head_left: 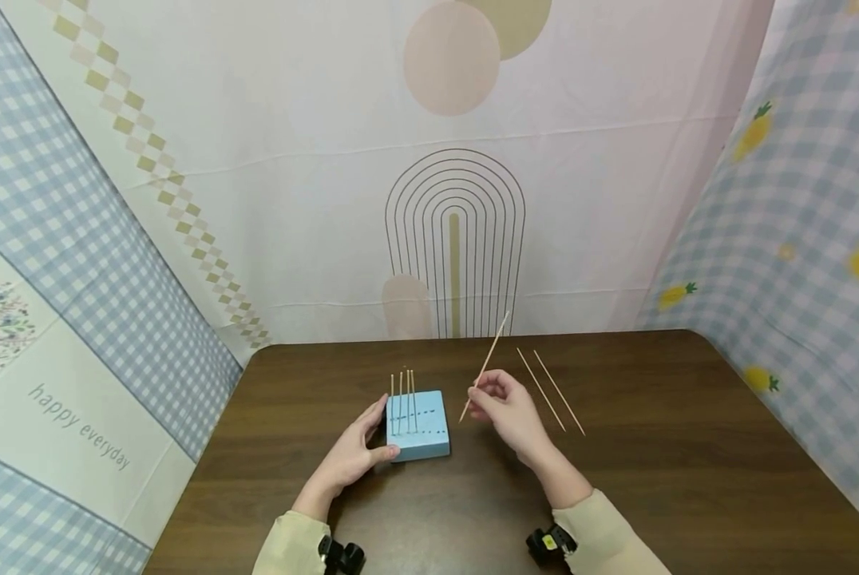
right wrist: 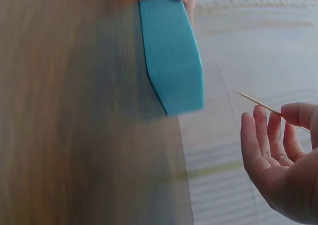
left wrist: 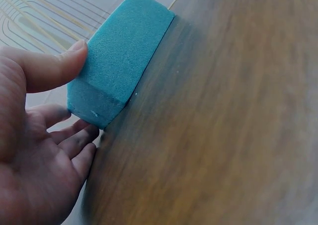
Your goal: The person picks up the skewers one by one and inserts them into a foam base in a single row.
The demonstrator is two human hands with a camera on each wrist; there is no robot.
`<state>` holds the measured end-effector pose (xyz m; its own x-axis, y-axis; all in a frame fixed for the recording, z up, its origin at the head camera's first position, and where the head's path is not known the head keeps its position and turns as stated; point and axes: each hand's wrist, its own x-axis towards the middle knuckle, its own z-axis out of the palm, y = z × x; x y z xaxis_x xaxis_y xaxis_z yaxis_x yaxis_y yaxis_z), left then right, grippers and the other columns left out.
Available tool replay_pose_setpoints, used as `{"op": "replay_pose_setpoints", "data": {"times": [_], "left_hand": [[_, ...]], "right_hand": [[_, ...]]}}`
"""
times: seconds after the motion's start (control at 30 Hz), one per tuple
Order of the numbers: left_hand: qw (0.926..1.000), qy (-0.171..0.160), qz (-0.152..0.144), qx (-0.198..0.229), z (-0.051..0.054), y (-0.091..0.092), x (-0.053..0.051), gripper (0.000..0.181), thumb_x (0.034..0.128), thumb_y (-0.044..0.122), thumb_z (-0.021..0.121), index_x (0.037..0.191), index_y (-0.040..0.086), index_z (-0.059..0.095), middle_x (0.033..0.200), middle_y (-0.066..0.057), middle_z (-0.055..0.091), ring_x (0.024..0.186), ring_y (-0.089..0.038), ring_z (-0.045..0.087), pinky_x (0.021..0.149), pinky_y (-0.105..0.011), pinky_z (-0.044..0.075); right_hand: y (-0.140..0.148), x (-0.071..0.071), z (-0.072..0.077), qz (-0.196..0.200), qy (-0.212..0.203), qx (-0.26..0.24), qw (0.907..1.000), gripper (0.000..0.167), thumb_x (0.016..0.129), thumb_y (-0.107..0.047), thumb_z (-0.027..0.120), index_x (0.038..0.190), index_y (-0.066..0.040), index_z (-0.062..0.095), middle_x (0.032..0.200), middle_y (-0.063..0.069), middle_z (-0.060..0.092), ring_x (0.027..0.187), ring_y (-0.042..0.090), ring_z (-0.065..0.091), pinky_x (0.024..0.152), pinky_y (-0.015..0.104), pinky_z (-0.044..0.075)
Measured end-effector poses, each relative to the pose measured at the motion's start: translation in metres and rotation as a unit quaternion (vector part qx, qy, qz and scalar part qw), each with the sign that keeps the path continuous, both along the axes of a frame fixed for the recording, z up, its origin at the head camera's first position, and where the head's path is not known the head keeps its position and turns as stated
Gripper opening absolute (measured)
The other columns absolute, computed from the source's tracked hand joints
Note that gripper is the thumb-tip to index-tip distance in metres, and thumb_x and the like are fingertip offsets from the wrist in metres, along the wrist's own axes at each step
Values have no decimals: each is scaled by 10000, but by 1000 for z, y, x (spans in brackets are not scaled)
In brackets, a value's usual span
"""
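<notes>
A light blue foam block [head_left: 429,447] with rows of small holes on top lies on the table. Several thin wooden skewers [head_left: 401,403] stand upright in its left part. My left hand [head_left: 349,457] holds the block at its left side, thumb on the front face [left wrist: 117,51] and the other fingers along the side. To the right of the block, my right hand [head_left: 510,415] pinches one wooden skewer [head_left: 493,346] between thumb and fingers. That skewer is tilted, its pointed lower end [right wrist: 243,94] in the air, apart from the block.
Two loose skewers, one nearer [head_left: 540,390] and one farther right [head_left: 560,393], lie side by side on the brown wooden table [head_left: 659,447], right of my right hand. A patterned cloth [head_left: 314,239] hangs behind the table's back edge, with checked cloths at both sides.
</notes>
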<state>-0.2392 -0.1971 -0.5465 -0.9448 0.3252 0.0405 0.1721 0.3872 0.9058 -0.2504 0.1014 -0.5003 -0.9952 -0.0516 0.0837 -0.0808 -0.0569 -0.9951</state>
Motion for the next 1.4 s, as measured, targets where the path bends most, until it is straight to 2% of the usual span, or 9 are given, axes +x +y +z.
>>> {"op": "replay_pose_setpoints", "data": {"times": [0.2, 0.37, 0.67, 0.9, 1.13, 1.27, 1.4], "left_hand": [[10000, 13, 29, 63, -1, 0, 0, 935, 924, 100, 841, 1688, 63, 303, 1740, -216, 246, 1589, -397, 267, 1254, -556, 276], [10000, -20, -2, -12, -4, 1, -1, 960, 921, 119, 846, 1691, 36, 279, 1744, -227, 225, 1594, -405, 248, 1254, -563, 266], [10000, -40, 57, -38, -6, 2, -3, 972, 920, 148, 848, 1695, 43, 271, 1749, -217, 217, 1600, -392, 238, 1260, -554, 254], [10000, 40, 14, -20, -1, 1, -2, 953, 921, 130, 843, 1691, 42, 287, 1741, -232, 230, 1589, -411, 258, 1252, -567, 262], [10000, 19, 21, -54, 1, 0, 0, 947, 927, 146, 842, 1692, 55, 292, 1742, -221, 235, 1591, -404, 258, 1252, -561, 266], [10000, -28, 11, 19, 1, 0, 0, 955, 922, 133, 845, 1691, 50, 285, 1744, -220, 232, 1596, -400, 247, 1258, -557, 256], [10000, -64, 1, 48, 1, 0, -1, 960, 919, 119, 847, 1691, 43, 282, 1745, -223, 226, 1598, -399, 241, 1261, -555, 247]], "right_hand": [[-32, 4, -5, 231, 21, -65, 9997, 174, 1010, 1, 697, 1134, 69, 595, 991, 201, 689, 872, 280, 726, 840, 504, 643], [-49, 10, -9, 328, 245, 149, 9991, 181, 1050, -53, 670, 1166, 52, 579, 1025, 212, 671, 904, 269, 727, 815, 474, 652], [-54, 12, -14, 378, 470, 492, 9970, 141, 1065, -47, 660, 1175, 24, 608, 1017, 163, 664, 917, 298, 733, 817, 436, 652], [-57, 11, -15, 394, 741, 770, 9935, 130, 1057, -78, 686, 1152, -4, 638, 1013, 135, 670, 909, 288, 734, 781, 354, 651], [-59, 13, -15, 440, 829, 1001, 9905, 103, 1062, -89, 680, 1138, -26, 651, 1015, 107, 676, 913, 258, 731, 791, 342, 647], [-59, 13, -15, 450, 975, 1214, 9868, 76, 1063, -77, 674, 1131, -44, 665, 1023, 89, 687, 898, 238, 731, 776, 306, 637], [-59, 13, -15, 418, 1204, 1700, 9772, 49, 1049, -77, 694, 1086, -104, 679, 1002, 31, 705, 828, 165, 715, 727, 256, 576]]}}
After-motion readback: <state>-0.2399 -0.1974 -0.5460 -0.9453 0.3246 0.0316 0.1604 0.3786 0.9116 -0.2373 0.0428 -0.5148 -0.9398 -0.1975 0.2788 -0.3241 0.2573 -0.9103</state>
